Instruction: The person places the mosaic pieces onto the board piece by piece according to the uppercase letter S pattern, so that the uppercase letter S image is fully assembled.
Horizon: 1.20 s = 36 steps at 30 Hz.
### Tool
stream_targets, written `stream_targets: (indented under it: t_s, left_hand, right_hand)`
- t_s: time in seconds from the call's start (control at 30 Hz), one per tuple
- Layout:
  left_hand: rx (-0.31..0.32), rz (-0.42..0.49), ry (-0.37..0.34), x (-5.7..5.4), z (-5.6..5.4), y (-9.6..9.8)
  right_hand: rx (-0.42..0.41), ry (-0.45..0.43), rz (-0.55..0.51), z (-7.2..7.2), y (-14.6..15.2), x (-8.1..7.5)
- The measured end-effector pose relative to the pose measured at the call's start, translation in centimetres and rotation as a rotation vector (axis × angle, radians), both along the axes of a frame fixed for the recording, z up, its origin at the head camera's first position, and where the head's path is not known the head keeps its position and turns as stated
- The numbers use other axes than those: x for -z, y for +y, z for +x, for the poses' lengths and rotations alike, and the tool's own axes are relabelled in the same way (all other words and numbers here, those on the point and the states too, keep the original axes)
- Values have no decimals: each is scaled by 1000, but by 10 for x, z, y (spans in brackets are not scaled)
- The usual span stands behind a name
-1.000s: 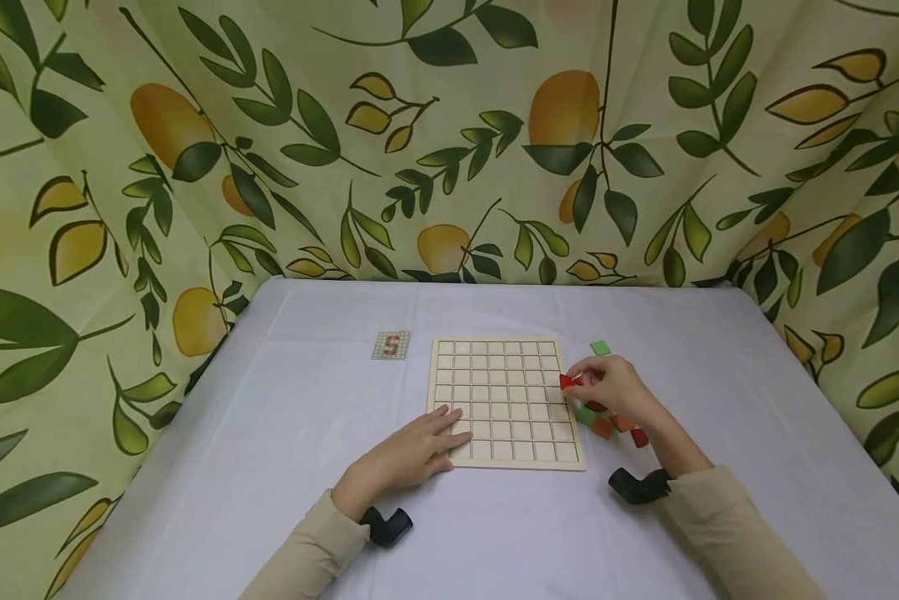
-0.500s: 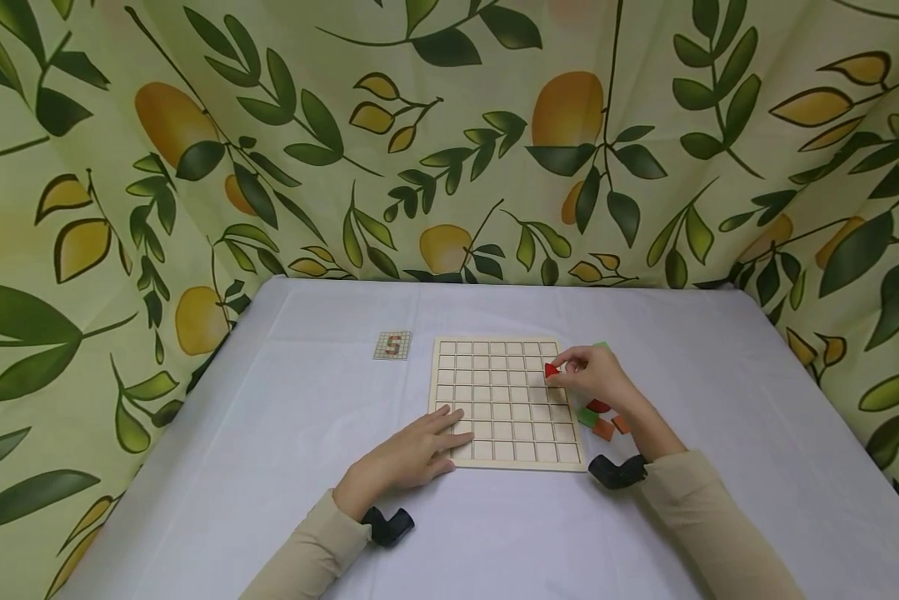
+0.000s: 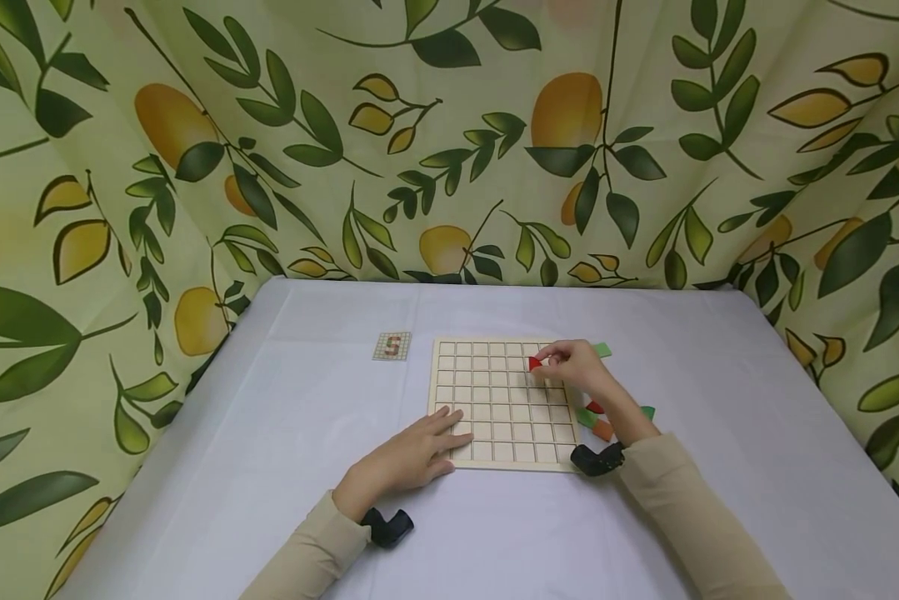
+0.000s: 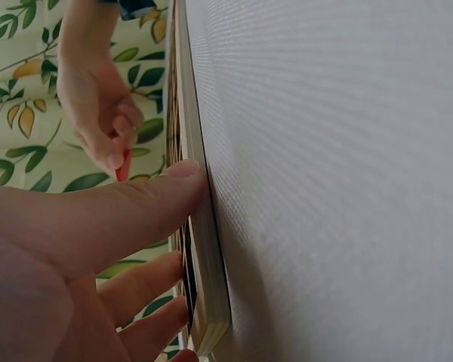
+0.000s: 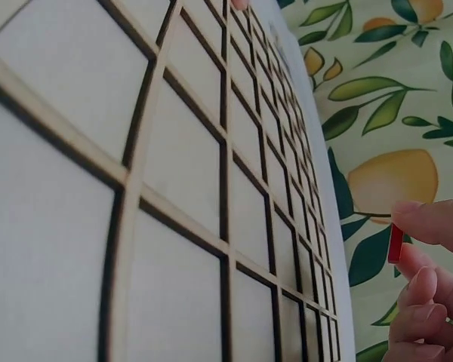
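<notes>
Head view: carrying the small red piece further left than half a second ago, from the right side of the board to above its upper right squares. By judgement, brought in over the grid but not yet set down. Pinching it tightly between thumb and fingers of the right hand, forearm slanting in from the lower right. Resting the left hand, unchanged, on the near left corner, fingers spread apart and holding nothing. Beside the right edge, a near green piece, an orange piece and a spare red piece; at upper right, a far green piece. To the left, a patterned card.

Left wrist view: pressing the thumb to the board's near edge, other fingers apart over the grid side. Beyond, gripping the red piece in the right fingertips, apparently off the surface.

Right wrist view: holding the red piece edge-on between thumb and finger, with remaining fingers curled in below. No telling from here exactly which square lies underneath.
</notes>
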<state>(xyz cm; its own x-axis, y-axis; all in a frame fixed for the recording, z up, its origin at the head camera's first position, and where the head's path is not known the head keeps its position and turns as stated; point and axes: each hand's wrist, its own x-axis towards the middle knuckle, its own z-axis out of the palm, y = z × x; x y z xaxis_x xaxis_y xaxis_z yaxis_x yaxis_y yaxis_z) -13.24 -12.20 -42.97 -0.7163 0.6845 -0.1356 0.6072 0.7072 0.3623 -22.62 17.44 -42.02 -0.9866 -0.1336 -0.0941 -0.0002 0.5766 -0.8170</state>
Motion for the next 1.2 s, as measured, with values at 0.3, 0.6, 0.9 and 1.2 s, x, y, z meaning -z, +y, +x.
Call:
stream_targets:
  t_s: [0.3, 0.6, 0.9, 1.2]
  left_hand:
    - [-1, 22, -15, -2, 2, 0]
    - [-14, 26, -24, -1, 0, 0]
    - [-10, 19, -23, 0, -1, -1]
    - [-6, 10, -27, -1, 0, -1]
  right_hand:
    - [23, -70, -6, -10, -7, 5]
    - [16, -61, 6, -18, -14, 11]
    - [20, -97, -5, -24, -21, 14]
    - [10, -83, 39, -27, -26, 14]
